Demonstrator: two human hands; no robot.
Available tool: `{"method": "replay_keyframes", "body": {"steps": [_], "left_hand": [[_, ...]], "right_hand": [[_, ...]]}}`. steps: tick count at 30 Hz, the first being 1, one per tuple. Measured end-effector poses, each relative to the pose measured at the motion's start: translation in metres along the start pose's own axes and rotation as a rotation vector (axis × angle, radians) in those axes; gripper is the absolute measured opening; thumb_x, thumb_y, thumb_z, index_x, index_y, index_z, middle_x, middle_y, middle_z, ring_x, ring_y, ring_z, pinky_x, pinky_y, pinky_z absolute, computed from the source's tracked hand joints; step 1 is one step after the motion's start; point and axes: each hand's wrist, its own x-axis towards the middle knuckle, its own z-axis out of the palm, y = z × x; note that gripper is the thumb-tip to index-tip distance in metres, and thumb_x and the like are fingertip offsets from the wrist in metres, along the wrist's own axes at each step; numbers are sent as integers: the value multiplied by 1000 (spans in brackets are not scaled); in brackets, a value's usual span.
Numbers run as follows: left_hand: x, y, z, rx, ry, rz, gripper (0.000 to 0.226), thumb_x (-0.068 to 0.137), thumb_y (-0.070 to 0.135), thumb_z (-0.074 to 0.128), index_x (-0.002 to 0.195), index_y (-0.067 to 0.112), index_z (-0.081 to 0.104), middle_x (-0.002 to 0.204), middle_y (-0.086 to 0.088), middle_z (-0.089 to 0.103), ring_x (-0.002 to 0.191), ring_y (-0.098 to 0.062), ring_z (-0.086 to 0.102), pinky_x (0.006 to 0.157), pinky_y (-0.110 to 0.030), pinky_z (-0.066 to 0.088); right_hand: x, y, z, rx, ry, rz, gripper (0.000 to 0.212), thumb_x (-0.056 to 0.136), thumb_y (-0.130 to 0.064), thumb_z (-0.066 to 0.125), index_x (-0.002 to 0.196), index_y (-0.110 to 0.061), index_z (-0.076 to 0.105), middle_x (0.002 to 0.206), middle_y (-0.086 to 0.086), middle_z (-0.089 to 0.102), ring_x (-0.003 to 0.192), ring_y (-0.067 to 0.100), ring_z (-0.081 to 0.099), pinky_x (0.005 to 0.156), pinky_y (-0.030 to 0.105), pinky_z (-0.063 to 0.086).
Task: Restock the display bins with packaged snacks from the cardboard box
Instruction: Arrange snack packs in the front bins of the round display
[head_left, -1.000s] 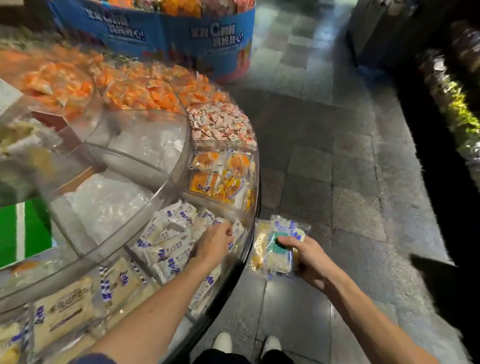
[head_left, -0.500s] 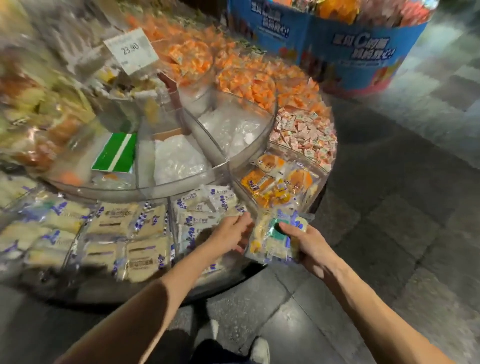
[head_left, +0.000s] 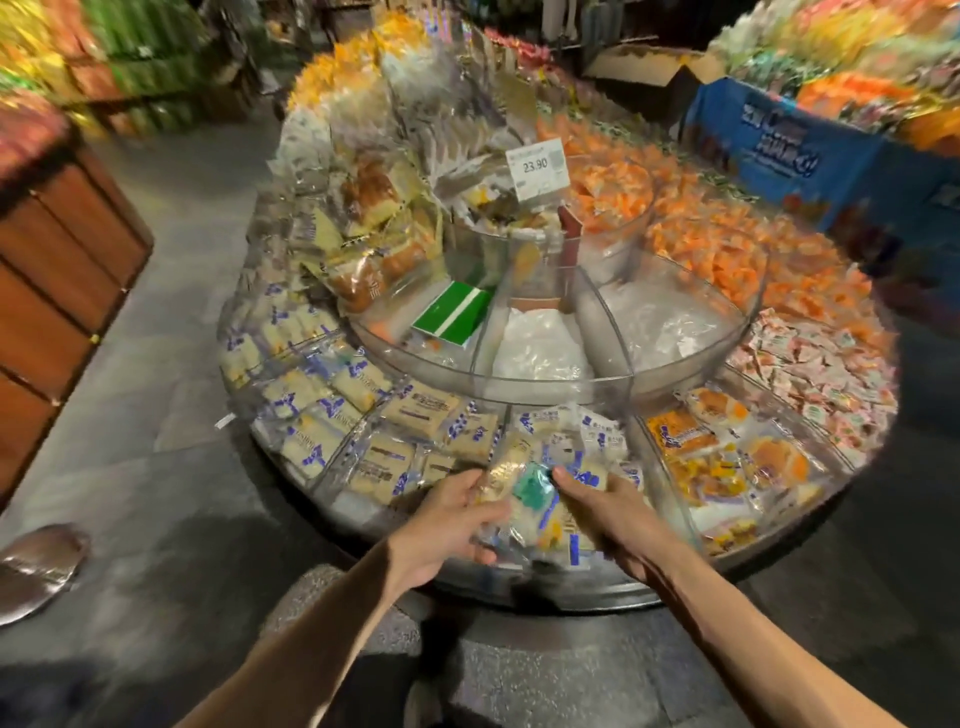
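Snack packs (head_left: 524, 501) bunched over the near-edge bin (head_left: 662, 478), our left grip (head_left: 447, 519) and right grip (head_left: 608, 512) both clamped on them; slick wrappers may slip onto the floor (head_left: 156, 519).

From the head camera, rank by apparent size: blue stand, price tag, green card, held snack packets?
1. blue stand
2. snack packets, though nearest the camera
3. green card and price tag look about alike

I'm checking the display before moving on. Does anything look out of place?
Yes. A green box with a white stripe lies at an angle in a clear upper bin, unlike anything around it. The price tag beyond it sits askew too.
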Motion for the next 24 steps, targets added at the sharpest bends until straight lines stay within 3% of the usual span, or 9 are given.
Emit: {"method": "replay_keyframes", "body": {"steps": [2,5,8,10,12,14,19,21,24], "left_hand": [[-5,2,-13,-49,70,40,49,92,9,67,134,23,47,115,21,50,93,-6,68,73,-35,61],[-4,5,-36,11,161,173,40,91,3,67,125,20,54,114,15,57,90,-1,70,83,-31,60],[-2,9,-62,321,220,344,36,83,-2,75,98,31,68,114,6,69,104,-5,67,95,-25,53],[-1,10,-82,460,182,446,41,76,-5,78,92,32,73,115,8,68,109,4,61,98,-15,45],[-2,12,-104,522,116,504,41,73,0,82,97,32,73,123,10,62,116,10,54,97,-6,37],[0,15,-126,517,72,535,52,70,7,87,113,31,70,136,15,52,126,10,46,101,-6,35],[3,22,-170,224,79,270,71,82,31,79,139,42,38,129,28,44,111,10,53,81,-13,46],[5,20,-186,105,77,160,65,85,22,76,139,33,41,125,11,55,99,-10,67,71,-25,57],[8,18,-219,34,161,128,56,84,10,77,130,29,50,111,3,60,85,-18,69,68,-29,59]], "right_hand": [[1,-5,10,4,-33,9,57,69,-54,86,91,-7,62,117,28,66,115,43,62,103,55,45],[11,-13,28,54,-86,28,92,60,-77,77,120,-8,65,132,9,65,127,27,58,112,41,39],[16,-29,53,121,-167,93,46,92,-65,49,107,-27,68,117,-12,68,119,9,53,115,34,24],[22,-30,68,114,-207,67,43,92,-55,58,114,-21,71,113,-9,73,117,7,61,109,27,34],[28,-32,85,153,-209,57,35,89,-26,70,115,-3,67,103,2,77,99,9,72,81,19,54],[34,-32,100,200,-197,52,29,86,-2,71,111,7,61,101,16,76,90,22,75,71,28,61],[62,-22,143,46,-141,34,96,55,-27,99,131,6,50,115,23,71,116,45,63,102,58,49],[72,-14,161,-25,-110,40,105,55,-34,99,135,4,44,110,26,71,114,46,63,96,61,52],[81,-7,188,-9,-29,61,113,59,-47,95,140,6,39,97,14,71,79,22,72,59,33,56]]}}
